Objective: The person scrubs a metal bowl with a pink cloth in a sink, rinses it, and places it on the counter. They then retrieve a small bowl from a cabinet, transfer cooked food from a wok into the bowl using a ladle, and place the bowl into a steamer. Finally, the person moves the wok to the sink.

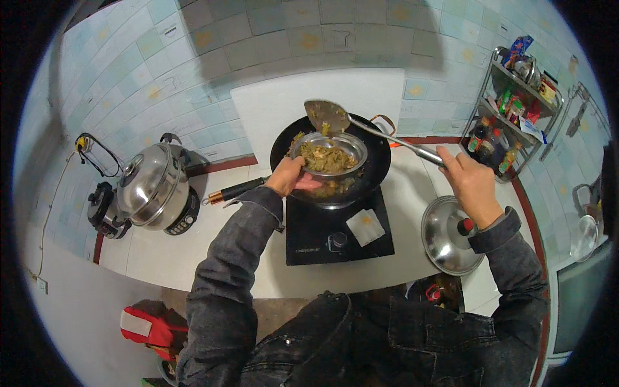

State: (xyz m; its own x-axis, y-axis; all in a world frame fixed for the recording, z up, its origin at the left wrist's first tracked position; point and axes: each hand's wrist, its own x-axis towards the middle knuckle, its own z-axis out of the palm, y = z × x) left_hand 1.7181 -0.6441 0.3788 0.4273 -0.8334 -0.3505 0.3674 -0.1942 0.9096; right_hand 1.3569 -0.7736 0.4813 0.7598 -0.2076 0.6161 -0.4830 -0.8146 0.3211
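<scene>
My left hand holds a steel bowl by its left side, over a black wok. Cooked green food with paler pieces fills much of the bowl. In my right hand is the handle of a metal wok spatula; its blade is tilted above the bowl's far rim, with bits of food at its lower edge. More food lies in the wok below the bowl. The wok rests on a black induction cooker, its handle pointing left.
A folded white napkin with a yellowish stain lies on the cooker. A domed steel lid is at right, under my right forearm. A steel steamer pot and a smaller cooker stand left. A metal rack holds bottles and packets at back right.
</scene>
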